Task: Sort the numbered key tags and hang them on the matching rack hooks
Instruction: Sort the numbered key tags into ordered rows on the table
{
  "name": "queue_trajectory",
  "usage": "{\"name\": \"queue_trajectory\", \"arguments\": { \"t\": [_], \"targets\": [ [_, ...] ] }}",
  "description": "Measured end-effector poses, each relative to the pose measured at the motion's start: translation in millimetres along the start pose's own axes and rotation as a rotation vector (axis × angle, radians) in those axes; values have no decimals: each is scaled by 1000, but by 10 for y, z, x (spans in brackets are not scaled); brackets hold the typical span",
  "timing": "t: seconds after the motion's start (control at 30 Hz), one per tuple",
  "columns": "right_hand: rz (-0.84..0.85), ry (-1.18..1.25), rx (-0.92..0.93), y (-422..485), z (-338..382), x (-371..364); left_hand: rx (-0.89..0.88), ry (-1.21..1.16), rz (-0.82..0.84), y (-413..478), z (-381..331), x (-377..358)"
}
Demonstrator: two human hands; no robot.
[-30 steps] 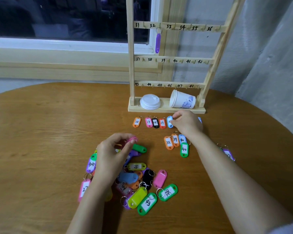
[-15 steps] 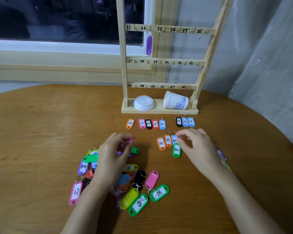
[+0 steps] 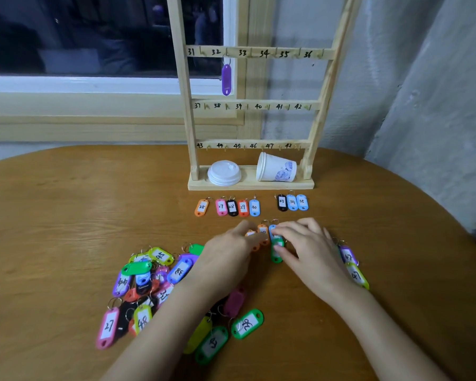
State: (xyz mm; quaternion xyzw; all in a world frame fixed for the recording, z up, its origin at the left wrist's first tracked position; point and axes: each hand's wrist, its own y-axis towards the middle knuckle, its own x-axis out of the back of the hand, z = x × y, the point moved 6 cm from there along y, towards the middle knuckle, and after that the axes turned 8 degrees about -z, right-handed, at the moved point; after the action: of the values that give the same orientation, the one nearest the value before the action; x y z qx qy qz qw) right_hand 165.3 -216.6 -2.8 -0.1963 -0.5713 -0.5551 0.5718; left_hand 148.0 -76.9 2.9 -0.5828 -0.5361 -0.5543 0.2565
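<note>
The wooden rack (image 3: 324, 86) stands at the table's far edge with numbered hooks 31 to 48. A purple tag (image 3: 226, 78) hangs by hook 32. Sorted tags lie in front: a row 25 to 30 (image 3: 228, 207) and a trio 33 to 35 (image 3: 291, 202). Both hands meet at a small cluster of orange tags (image 3: 263, 232), a blue one and a green tag (image 3: 276, 255). My left hand (image 3: 228, 257) has its fingers curled at the orange tags; what it holds is hidden. My right hand (image 3: 308, 248) has fingertips on the blue tag and its thumb on the green one.
A loose pile of coloured tags (image 3: 149, 284) lies at lower left, partly under my left forearm. Two more tags (image 3: 352, 266) lie right of my right wrist. A white lid (image 3: 224, 173) and a tipped paper cup (image 3: 276, 167) sit on the rack base. The wooden table (image 3: 66, 202) is round.
My left hand, which held a pink tag over the pile, has moved right to the orange tags. My right hand came back from the front row to the same cluster.
</note>
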Motion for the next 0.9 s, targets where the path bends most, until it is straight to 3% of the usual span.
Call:
{"name": "queue_trajectory", "arguments": {
  "t": [0.2, 0.5, 0.7, 0.9],
  "targets": [
    [44, -60, 25, -30, -4, -36, -19, 59, 29, 5, -26, -62],
    [32, -41, 58, -311, 66, 41, -44, -51, 29, -287, -82, -36],
    [-81, 72, 38, -268, 127, 156, 44, -421, -223, -344, 110, 133],
    [-180, 359, -14, -27, 378, 130, 361, -704, -416, -356, 510, 322]
  ]
}}
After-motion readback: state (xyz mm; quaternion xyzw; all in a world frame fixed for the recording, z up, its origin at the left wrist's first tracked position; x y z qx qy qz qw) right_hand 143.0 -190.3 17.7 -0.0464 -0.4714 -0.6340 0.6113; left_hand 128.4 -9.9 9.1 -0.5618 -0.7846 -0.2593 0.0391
